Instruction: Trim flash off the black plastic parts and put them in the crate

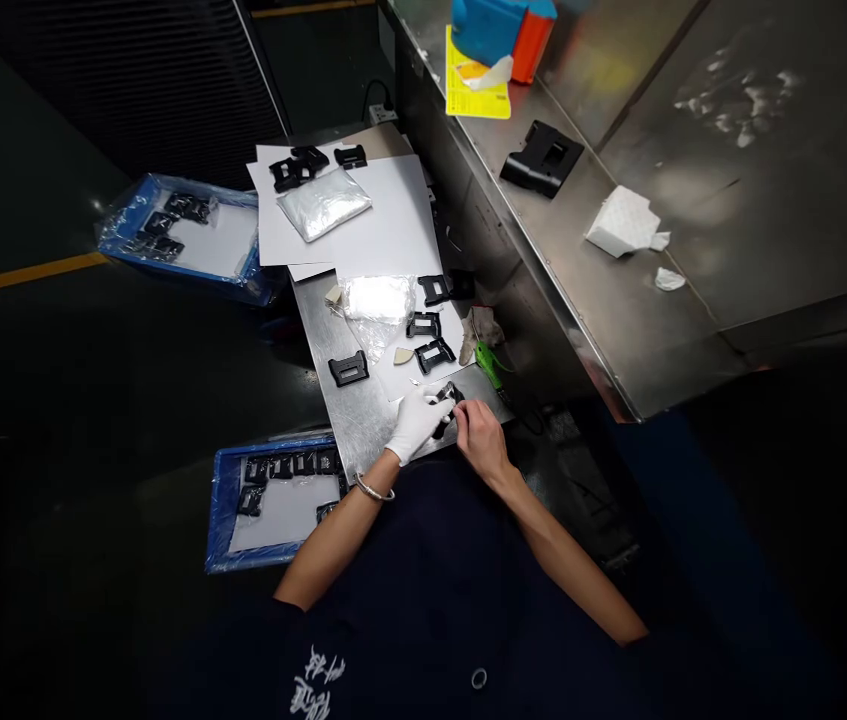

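Note:
My left hand (417,422), in a white glove, grips a black plastic part (448,396) at the near end of the metal table. My bare right hand (480,436) is at the part's right side with its fingers bent and pinched together; whether something small sits between them I cannot make out. Just beyond lie similar black frame-shaped parts (435,355), and another one (349,369) rests to the left. A small cream-coloured wedge (403,356) and a clear plastic bag (379,305) are close by. A green-handled air gun (489,364) lies right of my hands.
Two blue plastic-lined trays, one near (222,510) and one far (190,268), hold black parts at the left. White sheets (393,215) with a silvery packet (324,203) cover the table's far end. A raised steel ledge (610,320) runs along the right, bearing a black part (542,159) and crumpled white paper (624,221).

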{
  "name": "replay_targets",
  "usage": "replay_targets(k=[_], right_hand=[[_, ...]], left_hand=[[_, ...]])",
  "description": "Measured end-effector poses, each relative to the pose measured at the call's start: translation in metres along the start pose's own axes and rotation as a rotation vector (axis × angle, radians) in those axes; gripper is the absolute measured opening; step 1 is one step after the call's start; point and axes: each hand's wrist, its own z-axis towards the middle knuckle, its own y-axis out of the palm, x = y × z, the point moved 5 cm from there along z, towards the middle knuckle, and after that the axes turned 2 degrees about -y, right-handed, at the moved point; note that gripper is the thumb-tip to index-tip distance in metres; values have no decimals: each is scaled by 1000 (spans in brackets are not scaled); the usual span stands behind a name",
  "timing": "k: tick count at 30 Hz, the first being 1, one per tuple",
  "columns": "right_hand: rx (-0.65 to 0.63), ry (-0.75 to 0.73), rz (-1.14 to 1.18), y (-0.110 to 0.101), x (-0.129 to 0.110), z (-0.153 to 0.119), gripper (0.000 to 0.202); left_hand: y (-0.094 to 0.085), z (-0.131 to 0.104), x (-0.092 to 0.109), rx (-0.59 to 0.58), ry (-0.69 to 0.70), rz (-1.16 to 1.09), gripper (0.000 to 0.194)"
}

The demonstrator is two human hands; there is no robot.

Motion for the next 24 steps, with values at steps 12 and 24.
replay_targets(k=[12, 24], right_hand=[[-32, -10, 191, 4, -7, 8, 21], [-36, -56, 197, -3, -19, 16, 23]], left_hand=[[6, -6, -23, -136, 63, -312, 42], [1, -16, -17, -196, 253, 147, 24]])
